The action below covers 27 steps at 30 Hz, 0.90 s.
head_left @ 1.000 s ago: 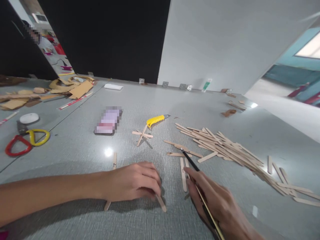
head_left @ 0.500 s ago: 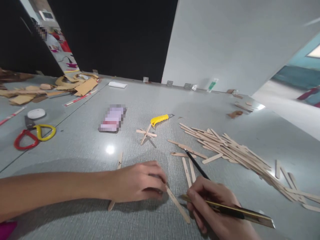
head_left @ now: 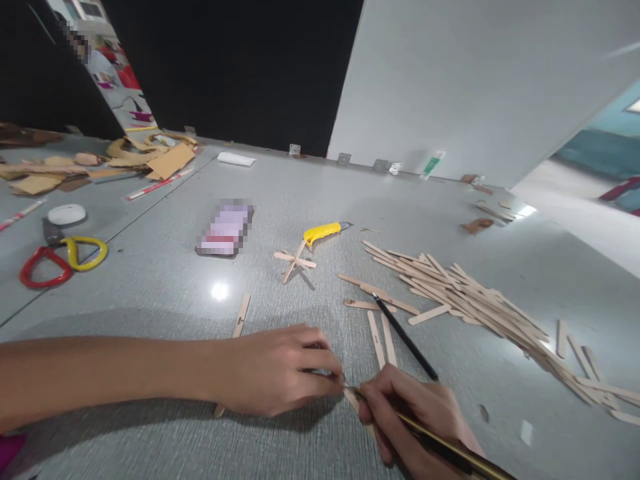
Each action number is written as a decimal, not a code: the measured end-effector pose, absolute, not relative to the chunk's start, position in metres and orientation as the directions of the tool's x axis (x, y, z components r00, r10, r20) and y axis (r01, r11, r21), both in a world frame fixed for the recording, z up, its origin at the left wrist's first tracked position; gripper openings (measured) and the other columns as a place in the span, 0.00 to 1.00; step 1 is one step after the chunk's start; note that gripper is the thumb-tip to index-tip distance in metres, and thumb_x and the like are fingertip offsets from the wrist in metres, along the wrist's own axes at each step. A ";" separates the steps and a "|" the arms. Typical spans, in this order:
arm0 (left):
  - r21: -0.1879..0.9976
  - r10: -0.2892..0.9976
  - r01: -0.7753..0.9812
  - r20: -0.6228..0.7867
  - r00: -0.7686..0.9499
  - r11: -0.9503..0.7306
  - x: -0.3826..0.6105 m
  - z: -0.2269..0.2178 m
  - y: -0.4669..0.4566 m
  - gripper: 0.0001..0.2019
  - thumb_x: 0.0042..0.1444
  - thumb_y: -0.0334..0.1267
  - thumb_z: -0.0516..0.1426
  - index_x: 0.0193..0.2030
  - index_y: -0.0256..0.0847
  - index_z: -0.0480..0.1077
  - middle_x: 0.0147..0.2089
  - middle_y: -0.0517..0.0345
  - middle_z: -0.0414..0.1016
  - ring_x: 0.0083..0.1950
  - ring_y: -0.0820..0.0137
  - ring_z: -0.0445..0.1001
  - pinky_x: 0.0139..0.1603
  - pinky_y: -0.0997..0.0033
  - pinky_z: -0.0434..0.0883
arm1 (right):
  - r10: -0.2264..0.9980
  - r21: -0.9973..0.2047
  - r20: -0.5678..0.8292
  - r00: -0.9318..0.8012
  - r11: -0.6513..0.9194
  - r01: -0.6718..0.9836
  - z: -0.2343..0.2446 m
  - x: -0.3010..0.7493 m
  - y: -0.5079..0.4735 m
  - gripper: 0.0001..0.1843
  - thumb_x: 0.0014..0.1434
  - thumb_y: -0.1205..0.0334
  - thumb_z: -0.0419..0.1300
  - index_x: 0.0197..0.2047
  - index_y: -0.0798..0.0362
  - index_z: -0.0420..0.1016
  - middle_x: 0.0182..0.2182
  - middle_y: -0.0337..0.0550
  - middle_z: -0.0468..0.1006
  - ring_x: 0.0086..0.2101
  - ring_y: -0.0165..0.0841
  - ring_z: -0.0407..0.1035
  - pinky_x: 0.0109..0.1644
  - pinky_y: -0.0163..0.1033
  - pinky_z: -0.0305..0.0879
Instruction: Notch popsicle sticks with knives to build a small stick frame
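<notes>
My left hand (head_left: 283, 370) reaches in from the left, its fingers closed on the upper end of a wooden craft stick (head_left: 351, 400). In my right hand (head_left: 415, 417) is a slim gold and black pen-like tool (head_left: 430, 437), held in a writing grip. Its tip is at the stick, close beside my left fingertips; the exact kind of tool I cannot make out. Part of the stick is hidden by my right hand. Under my left wrist lies another marked craft stick (head_left: 242, 315). A black pencil-like rod (head_left: 405, 337) lies just beyond my right hand.
A crossed-stick piece (head_left: 295, 260) stands by a yellow utility knife (head_left: 323, 233). To the right spreads a pile of craft sticks (head_left: 465, 293). A phone (head_left: 226, 228), scissors (head_left: 60, 257), a white mouse (head_left: 67, 214) and cardboard scraps (head_left: 170, 161) are further left. Behind rises a panel (head_left: 450, 80).
My right hand has moved left, bringing the tool's tip up against the craft stick near my left fingers. My left hand has shifted slightly right. The camera view has tilted a little.
</notes>
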<state>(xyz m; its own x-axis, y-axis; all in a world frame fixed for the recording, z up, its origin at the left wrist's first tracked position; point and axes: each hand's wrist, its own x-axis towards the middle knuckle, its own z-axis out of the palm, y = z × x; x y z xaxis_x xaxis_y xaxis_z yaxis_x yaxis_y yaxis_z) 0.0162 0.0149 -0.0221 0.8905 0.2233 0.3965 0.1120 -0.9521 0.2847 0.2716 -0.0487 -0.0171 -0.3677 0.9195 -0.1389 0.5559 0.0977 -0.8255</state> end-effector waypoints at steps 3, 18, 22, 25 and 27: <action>0.277 0.223 0.115 0.401 0.888 -0.954 0.016 -0.022 0.015 0.11 0.71 0.29 0.53 0.54 0.33 0.75 0.52 0.47 0.80 0.50 0.61 0.72 0.57 0.62 0.72 | 0.914 -0.822 -0.177 -0.366 0.067 0.566 -0.019 0.275 -0.048 0.24 0.77 0.45 0.50 0.32 0.49 0.71 0.18 0.33 0.73 0.19 0.27 0.68 0.25 0.32 0.61; 0.267 0.234 0.139 0.365 0.901 -0.954 0.013 -0.023 0.018 0.13 0.69 0.29 0.56 0.58 0.31 0.73 0.56 0.50 0.78 0.54 0.61 0.70 0.60 0.63 0.69 | 0.909 -0.737 -0.015 -0.416 0.271 0.619 -0.014 0.270 -0.048 0.21 0.77 0.53 0.51 0.30 0.48 0.67 0.18 0.30 0.67 0.19 0.26 0.61 0.24 0.34 0.56; 0.171 0.213 0.161 0.350 0.912 -0.972 0.013 -0.026 0.016 0.14 0.70 0.30 0.56 0.60 0.32 0.73 0.53 0.50 0.79 0.51 0.63 0.71 0.56 0.61 0.69 | 0.886 -0.684 0.029 -0.462 0.355 0.637 -0.010 0.268 -0.050 0.20 0.77 0.57 0.50 0.30 0.48 0.64 0.22 0.31 0.65 0.21 0.27 0.58 0.24 0.35 0.54; 0.119 0.194 0.162 0.344 0.919 -0.980 0.013 -0.027 0.016 0.13 0.69 0.31 0.58 0.59 0.33 0.73 0.51 0.50 0.79 0.49 0.63 0.72 0.54 0.61 0.70 | 0.881 -0.675 0.013 -0.472 0.356 0.646 -0.009 0.268 -0.050 0.19 0.77 0.58 0.48 0.31 0.47 0.63 0.22 0.31 0.64 0.21 0.28 0.56 0.24 0.35 0.55; 0.091 0.178 0.156 0.339 0.924 -0.984 0.012 -0.027 0.017 0.13 0.70 0.31 0.57 0.59 0.33 0.74 0.51 0.49 0.79 0.49 0.62 0.72 0.53 0.60 0.69 | 0.876 -0.680 0.001 -0.483 0.354 0.641 -0.010 0.269 -0.050 0.20 0.78 0.58 0.47 0.31 0.48 0.63 0.22 0.31 0.66 0.21 0.27 0.57 0.24 0.34 0.56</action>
